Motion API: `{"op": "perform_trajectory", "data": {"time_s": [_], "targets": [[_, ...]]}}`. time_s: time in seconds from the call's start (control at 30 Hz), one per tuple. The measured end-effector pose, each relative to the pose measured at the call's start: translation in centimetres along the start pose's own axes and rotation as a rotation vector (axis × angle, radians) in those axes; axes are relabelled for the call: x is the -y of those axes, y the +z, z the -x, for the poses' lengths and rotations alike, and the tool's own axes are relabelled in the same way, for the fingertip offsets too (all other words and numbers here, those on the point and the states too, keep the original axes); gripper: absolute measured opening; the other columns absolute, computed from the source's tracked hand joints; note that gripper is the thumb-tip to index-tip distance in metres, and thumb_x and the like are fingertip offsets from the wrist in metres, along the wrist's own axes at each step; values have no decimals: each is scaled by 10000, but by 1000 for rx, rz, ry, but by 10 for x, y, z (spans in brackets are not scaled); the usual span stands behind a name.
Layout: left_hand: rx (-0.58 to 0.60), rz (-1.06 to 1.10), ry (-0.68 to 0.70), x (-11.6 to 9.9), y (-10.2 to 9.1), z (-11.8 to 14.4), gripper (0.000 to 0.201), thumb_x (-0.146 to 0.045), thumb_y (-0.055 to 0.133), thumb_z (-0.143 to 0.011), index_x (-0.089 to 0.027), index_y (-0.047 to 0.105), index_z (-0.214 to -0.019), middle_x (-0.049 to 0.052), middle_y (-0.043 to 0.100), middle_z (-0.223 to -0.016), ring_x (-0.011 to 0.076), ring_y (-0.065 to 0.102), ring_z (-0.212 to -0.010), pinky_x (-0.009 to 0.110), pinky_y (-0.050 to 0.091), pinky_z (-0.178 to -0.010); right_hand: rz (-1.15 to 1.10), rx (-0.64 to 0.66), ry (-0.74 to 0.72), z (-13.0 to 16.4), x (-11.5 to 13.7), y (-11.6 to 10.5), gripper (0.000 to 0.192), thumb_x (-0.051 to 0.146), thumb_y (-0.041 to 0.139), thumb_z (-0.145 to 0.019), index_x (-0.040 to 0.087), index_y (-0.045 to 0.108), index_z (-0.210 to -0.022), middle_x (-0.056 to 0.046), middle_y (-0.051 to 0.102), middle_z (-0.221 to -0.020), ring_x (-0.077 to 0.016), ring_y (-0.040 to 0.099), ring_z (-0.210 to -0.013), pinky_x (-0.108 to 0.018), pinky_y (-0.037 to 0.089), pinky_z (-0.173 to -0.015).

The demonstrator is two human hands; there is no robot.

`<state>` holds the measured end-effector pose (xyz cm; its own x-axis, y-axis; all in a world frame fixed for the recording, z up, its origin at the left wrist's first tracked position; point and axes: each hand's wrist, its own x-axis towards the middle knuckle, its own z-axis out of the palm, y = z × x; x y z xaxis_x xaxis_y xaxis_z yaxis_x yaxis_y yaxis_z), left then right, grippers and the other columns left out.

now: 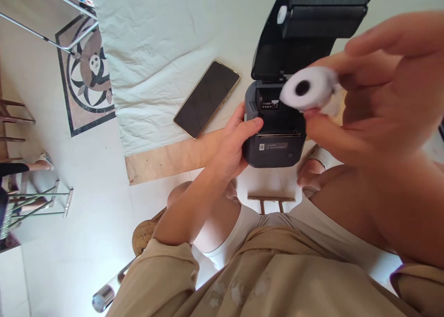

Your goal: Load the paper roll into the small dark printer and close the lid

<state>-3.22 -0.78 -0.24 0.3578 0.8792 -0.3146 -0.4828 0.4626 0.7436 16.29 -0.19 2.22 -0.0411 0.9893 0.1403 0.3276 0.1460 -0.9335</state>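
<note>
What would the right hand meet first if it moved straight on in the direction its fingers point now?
Probably the raised lid of the black printer. The right hand, holding the paper roll, points left toward it, though depth is unclear.

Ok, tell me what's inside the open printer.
The printer stands with its lid up. Its bay shows only a small label on dark plastic, no roll. The paper roll, in the right hand, hides the bay's right side; the left hand steadies the body.
</note>
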Motion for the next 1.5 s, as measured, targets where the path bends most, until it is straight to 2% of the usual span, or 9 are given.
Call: {"op": "perform_trajectory", "data": {"time_s": [0.23,0.57,0.7,0.77,0.87,1.0,1.17,1.27,1.5], "targets": [[-27,-53,-22,-2,3,1,346,-470,781,-832,-266,611,-1053,3,704,-909,173,691,-795,285,556,-701,570,-53,-433,-1,-2,1,179,186,684,-845,277,632,-991,45,764,-1131,-207,753,-982,-443,624,-795],[6,21,103,4,0,0,356,-425,753,-853,-294,606,-1150,-4,727,-1058,196,738,-953,266,590,-710,482,-5,-760,8,0,11,161,140,662,-851,261,578,-915,7,668,-902,-162,634,-799,-396,473,-676],[-13,-37,108,3,-1,1,374,-268,780,-812,-272,590,-1134,-31,702,-950,151,714,-894,245,593,-764,409,91,-831,9,-1,10,94,302,644,-907,247,581,-863,16,671,-857,-189,665,-876,-430,499,-704],[-6,-59,114,4,-3,1,416,-263,802,-787,-276,584,-1141,-28,699,-959,160,715,-893,260,595,-764,289,6,-816,8,-4,6,139,349,579,-951,251,631,-868,-2,665,-855,-148,650,-856,-406,525,-714],[31,-123,133,5,-9,0,557,-304,835,-765,-304,559,-1249,-8,702,-1071,219,729,-1007,304,602,-803,215,-198,-544,4,-9,-1,225,331,554,-984,342,705,-1151,-10,673,-1135,-159,640,-1122,-305,550,-713],[145,-226,165,6,-17,-3,849,-360,875,-731,-362,432,-1455,10,683,-1197,270,701,-1150,340,591,-861,24,-150,-389,-4,-15,-3,507,410,619,-982,584,489,-1440,96,427,-1557,-198,535,-1405,-156,492,-617],[160,-287,152,8,-22,-7,984,-436,899,-685,-385,363,-1509,17,671,-1252,282,698,-1153,372,579,-892,32,-220,-369,-5,-9,2,182,313,722,-911,293,723,-1092,3,663,-1125,-83,632,-1009,-146,426,-554],[116,-238,104,5,-17,-7,1060,-395,908,-639,-382,328,-1527,8,687,-1159,256,721,-1023,344,572,-789,129,-124,-389,-1,-2,4,62,178,734,-849,195,675,-836,-41,671,-1034,-147,651,-1099,-186,406,-526],[51,-148,53,-4,-4,2,1055,-218,890,-624,-365,359,-1523,5,665,-1308,234,702,-1113,303,566,-823,223,16,-360,4,-6,4,72,160,697,-819,220,675,-785,-65,604,-1311,-161,634,-1017,-261,423,-482]]}}
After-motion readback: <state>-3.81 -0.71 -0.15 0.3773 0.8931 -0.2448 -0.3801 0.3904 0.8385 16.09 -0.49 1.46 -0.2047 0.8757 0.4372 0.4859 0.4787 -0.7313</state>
